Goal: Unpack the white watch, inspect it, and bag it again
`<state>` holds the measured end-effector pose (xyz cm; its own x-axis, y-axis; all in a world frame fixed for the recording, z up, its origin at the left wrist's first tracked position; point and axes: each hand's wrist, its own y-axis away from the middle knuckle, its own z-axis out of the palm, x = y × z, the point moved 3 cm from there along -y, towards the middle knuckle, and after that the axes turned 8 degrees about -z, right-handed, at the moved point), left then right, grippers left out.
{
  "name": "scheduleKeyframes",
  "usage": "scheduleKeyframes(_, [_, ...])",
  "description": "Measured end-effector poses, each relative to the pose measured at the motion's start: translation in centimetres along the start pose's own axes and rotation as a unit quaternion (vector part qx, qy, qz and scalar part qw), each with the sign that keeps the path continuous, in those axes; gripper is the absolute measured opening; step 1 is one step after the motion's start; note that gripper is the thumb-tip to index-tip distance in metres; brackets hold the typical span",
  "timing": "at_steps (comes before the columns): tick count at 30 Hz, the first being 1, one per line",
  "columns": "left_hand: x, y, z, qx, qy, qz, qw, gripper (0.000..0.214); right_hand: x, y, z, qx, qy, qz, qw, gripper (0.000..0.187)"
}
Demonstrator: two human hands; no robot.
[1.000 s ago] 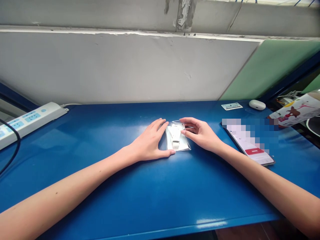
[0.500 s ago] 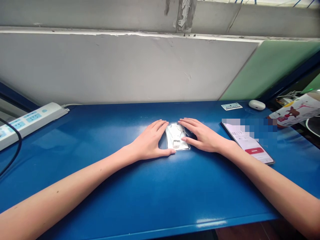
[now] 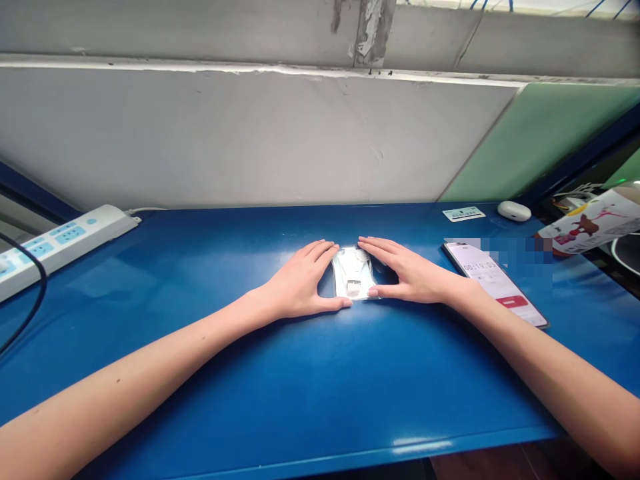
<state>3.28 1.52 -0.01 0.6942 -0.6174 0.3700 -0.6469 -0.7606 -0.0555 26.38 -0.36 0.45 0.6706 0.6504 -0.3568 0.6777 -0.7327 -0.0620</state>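
Observation:
A small clear plastic packet point(image 3: 351, 268) with a white item inside lies flat on the blue table, in the middle of the head view. Through the shiny film I see a pale, squarish end on that item, but I cannot make out its kind. My left hand point(image 3: 306, 280) rests along the packet's left side, thumb apart from the fingers, fingertips at its far left corner and thumb tip at the near edge. On the other side lies my right hand point(image 3: 404, 270), fingers stretched, its fingertips at the far right corner and its thumb on the near right corner.
A blue table point(image 3: 310, 393) reaches back to the wall. White power strip point(image 3: 70, 243) and black cable point(image 3: 37, 307) lie at the left. To the right are a phone point(image 3: 493, 280), a small card point(image 3: 464, 213), a white earbud case point(image 3: 514, 211) and a printed cup point(image 3: 590, 220).
My right thumb has slid down and slightly right, from over the packet's white item to its near right corner. My left hand and the packet look nearly unchanged.

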Motion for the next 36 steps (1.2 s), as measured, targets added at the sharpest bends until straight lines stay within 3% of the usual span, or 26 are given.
scheduleKeyframes(12, [-0.47,-0.11,-0.52,-0.026,-0.017,0.030,0.999,0.096,0.27,0.03,0.13,-0.006,-0.018,0.005,1.000,0.097])
scheduleKeyframes(25, [-0.20,0.09,-0.44,-0.008,-0.036,0.047,0.998,0.092,0.42,0.08,0.42,0.023,0.006,-0.022,0.999,0.091])
scheduleKeyframes(36, [-0.21,0.08,-0.58,-0.009,-0.051,0.054,0.997,0.092,0.37,0.13,0.45,-0.007,0.014,-0.016,1.000,0.095])
